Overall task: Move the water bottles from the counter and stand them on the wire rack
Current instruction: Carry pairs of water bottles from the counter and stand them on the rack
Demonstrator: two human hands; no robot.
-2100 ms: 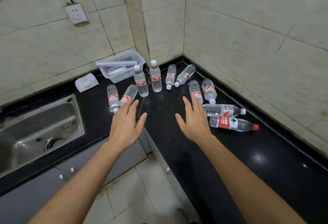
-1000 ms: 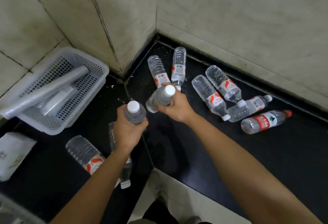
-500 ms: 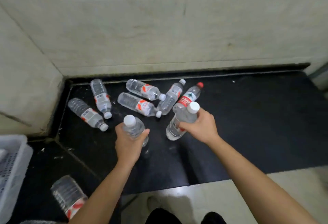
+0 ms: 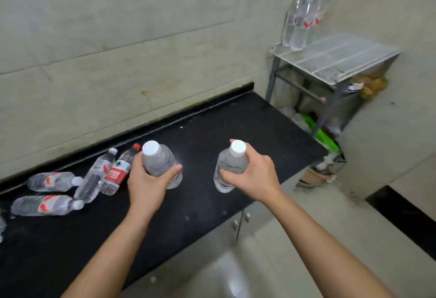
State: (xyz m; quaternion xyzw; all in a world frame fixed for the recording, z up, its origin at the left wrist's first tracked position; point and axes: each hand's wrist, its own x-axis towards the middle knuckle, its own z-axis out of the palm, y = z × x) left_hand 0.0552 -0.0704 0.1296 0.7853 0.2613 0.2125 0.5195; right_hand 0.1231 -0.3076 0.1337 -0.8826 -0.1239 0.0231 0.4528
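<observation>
Both bottles have swung rightward; left hand (image 4: 147,185) and right hand (image 4: 258,176) grips clamp them upright.

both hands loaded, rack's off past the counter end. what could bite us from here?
1. The wire rack top is open wire, so a narrow base could tip on it.
2. The standing bottles crowd its back corner; setting new ones close could topple them.
3. The left hand and right hand each hold a bottle, leaving none free for a slip.

labels: red-label bottle (image 4: 117,172) | print too blurred to read | no legible text
</observation>
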